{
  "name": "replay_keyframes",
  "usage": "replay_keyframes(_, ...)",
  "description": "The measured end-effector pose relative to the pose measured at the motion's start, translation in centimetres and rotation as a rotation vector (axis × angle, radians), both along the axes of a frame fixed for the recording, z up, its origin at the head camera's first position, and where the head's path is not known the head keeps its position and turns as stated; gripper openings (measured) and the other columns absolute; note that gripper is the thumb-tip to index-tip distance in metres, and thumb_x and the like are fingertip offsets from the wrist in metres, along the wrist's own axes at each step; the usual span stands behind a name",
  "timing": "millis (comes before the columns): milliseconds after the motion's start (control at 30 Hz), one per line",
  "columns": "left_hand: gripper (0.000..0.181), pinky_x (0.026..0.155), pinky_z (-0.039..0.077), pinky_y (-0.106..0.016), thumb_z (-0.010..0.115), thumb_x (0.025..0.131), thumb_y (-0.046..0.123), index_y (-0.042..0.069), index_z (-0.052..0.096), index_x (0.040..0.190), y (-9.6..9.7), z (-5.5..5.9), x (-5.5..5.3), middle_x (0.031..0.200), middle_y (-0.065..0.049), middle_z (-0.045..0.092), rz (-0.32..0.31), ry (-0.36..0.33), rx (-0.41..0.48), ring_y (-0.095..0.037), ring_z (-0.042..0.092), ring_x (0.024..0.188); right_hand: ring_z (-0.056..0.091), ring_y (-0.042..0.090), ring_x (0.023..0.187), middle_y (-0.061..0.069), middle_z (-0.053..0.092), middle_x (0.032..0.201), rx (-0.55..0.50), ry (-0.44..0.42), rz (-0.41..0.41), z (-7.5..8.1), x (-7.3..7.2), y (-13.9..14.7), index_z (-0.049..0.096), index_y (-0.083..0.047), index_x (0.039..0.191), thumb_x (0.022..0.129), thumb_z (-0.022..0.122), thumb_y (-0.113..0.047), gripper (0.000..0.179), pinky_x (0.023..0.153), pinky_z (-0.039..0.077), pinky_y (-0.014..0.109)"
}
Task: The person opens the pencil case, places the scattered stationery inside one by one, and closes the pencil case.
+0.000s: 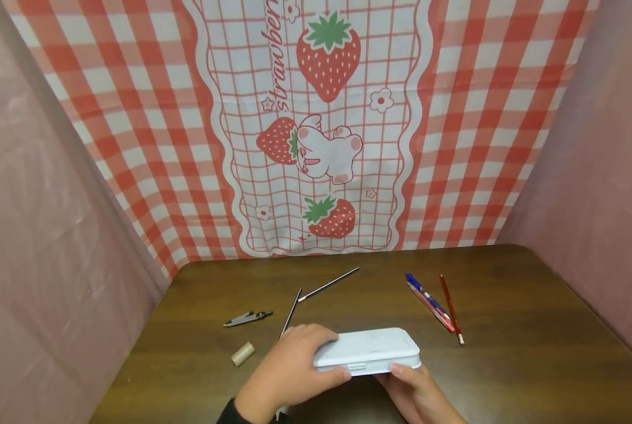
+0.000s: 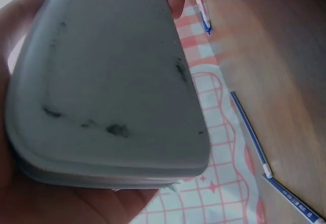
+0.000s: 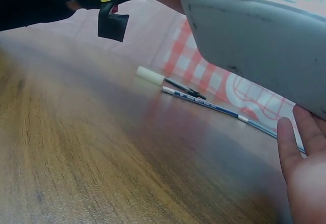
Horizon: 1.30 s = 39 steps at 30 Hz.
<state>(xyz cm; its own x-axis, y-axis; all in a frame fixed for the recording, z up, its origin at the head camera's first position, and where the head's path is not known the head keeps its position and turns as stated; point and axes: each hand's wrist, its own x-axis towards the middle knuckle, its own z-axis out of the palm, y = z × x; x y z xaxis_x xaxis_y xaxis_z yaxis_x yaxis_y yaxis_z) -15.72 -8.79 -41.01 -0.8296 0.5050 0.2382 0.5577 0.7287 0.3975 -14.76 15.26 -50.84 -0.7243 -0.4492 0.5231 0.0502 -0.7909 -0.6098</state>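
Observation:
A white pencil case with a rounded lid is held closed above the front of the table. My left hand grips its left end, thumb along the front side. At the right end my right hand holds it from below, with the thumb on the front edge near the corner. Dark smudges mark the case's broad face in the left wrist view. In the right wrist view the fingers of the right hand touch the case's underside. Whatever is inside the case is hidden.
On the brown table lie a compass, a cream eraser and two dark pencils, one behind the other. Right of them are a blue pen, a red-and-white pen and a red pencil. A checked cloth hangs behind.

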Motion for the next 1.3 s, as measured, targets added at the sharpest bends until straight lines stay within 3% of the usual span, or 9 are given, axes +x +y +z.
replay_keyframes(167, 0.039, 0.098, 0.044, -0.032, 0.068, 0.083, 0.05, 0.022, 0.069, 0.11, 0.6, 0.1, 0.6, 0.107, 0.013, 0.07, -0.027, 0.126, 0.015, -0.006, 0.063, 0.103, 0.055, 0.016, 0.125, 0.005, 0.057, 0.138, 0.02, -0.017, -0.014, -0.1, 0.0, 0.2, 0.042, -0.007, 0.141, 0.098, 0.026, 0.007, 0.049, 0.11, 0.039, 0.033)
replay_keyframes(400, 0.02, 0.082, 0.053, -0.026, 0.072, 0.084, 0.037, 0.024, 0.071, 0.1, 1.5, 0.8, 1.6, 0.098, 0.013, 0.07, -0.039, 0.181, 0.029, -0.003, 0.064, 0.091, 0.053, 0.013, 0.127, 0.001, 0.057, 0.138, 0.032, -0.013, 0.017, -0.4, 0.0, 0.5, 0.044, -0.012, 0.141, 0.099, 0.026, 0.005, 0.049, 0.111, 0.037, 0.031)
replay_keyframes(500, 0.014, 0.075, 0.052, -0.023, 0.076, 0.08, 0.032, 0.024, 0.072, 0.092, 1.8, 0.9, 1.7, 0.087, 0.015, 0.069, -0.055, 0.309, -0.008, -0.001, 0.063, 0.081, 0.054, 0.013, 0.126, 0.001, 0.057, 0.138, 0.054, -0.021, -0.006, -0.4, 0.1, 0.5, 0.044, -0.013, 0.141, 0.099, 0.025, 0.005, 0.049, 0.111, 0.038, 0.031)
replay_keyframes(633, 0.01, 0.065, 0.051, -0.02, 0.077, 0.074, 0.024, 0.022, 0.07, 0.081, 2.4, 1.0, 1.8, 0.076, 0.014, 0.066, -0.094, 0.558, -0.055, -0.001, 0.062, 0.071, 0.055, 0.012, 0.125, 0.001, 0.058, 0.136, 0.098, -0.033, -0.067, 0.0, 0.2, 0.4, 0.044, -0.012, 0.14, 0.099, 0.026, 0.005, 0.047, 0.109, 0.04, 0.031)
replay_keyframes(733, 0.01, 0.061, 0.05, -0.02, 0.074, 0.072, 0.017, 0.02, 0.067, 0.079, 2.7, 1.0, 2.0, 0.074, 0.013, 0.064, -0.145, 0.653, -0.065, -0.001, 0.062, 0.068, 0.057, 0.01, 0.121, -0.002, 0.06, 0.132, 0.135, -0.052, -0.116, 0.3, 0.3, 0.3, 0.047, -0.014, 0.136, 0.099, 0.028, 0.005, 0.046, 0.107, 0.042, 0.03)
replay_keyframes(1000, 0.027, 0.063, 0.05, -0.018, 0.075, 0.067, 0.012, 0.019, 0.066, 0.091, 3.1, 1.3, 2.7, 0.086, 0.012, 0.064, -0.222, 0.665, -0.127, -0.002, 0.063, 0.074, 0.06, 0.006, 0.112, -0.008, 0.063, 0.122, 0.239, -0.071, -0.212, 0.5, 1.0, 0.0, 0.05, -0.022, 0.13, 0.096, 0.038, 0.006, 0.045, 0.099, 0.047, 0.025)
replay_keyframes(1133, 0.028, 0.069, 0.053, -0.016, 0.077, 0.073, 0.012, 0.017, 0.066, 0.098, 3.6, 1.2, 3.0, 0.092, 0.01, 0.066, -0.235, 0.714, -0.163, -0.003, 0.065, 0.081, 0.06, 0.006, 0.112, -0.009, 0.062, 0.123, 0.246, -0.078, -0.23, 0.3, 1.2, -0.1, 0.049, -0.024, 0.13, 0.097, 0.039, 0.004, 0.045, 0.098, 0.048, 0.024)
replay_keyframes(1300, 0.02, 0.075, 0.053, -0.017, 0.071, 0.082, 0.012, 0.016, 0.066, 0.101, 3.9, 1.3, 3.4, 0.096, 0.008, 0.065, -0.247, 0.72, -0.214, -0.004, 0.065, 0.084, 0.06, 0.006, 0.111, -0.009, 0.062, 0.121, 0.257, -0.093, -0.275, 0.4, 1.4, -0.5, 0.049, -0.023, 0.129, 0.097, 0.04, 0.004, 0.043, 0.097, 0.048, 0.023)
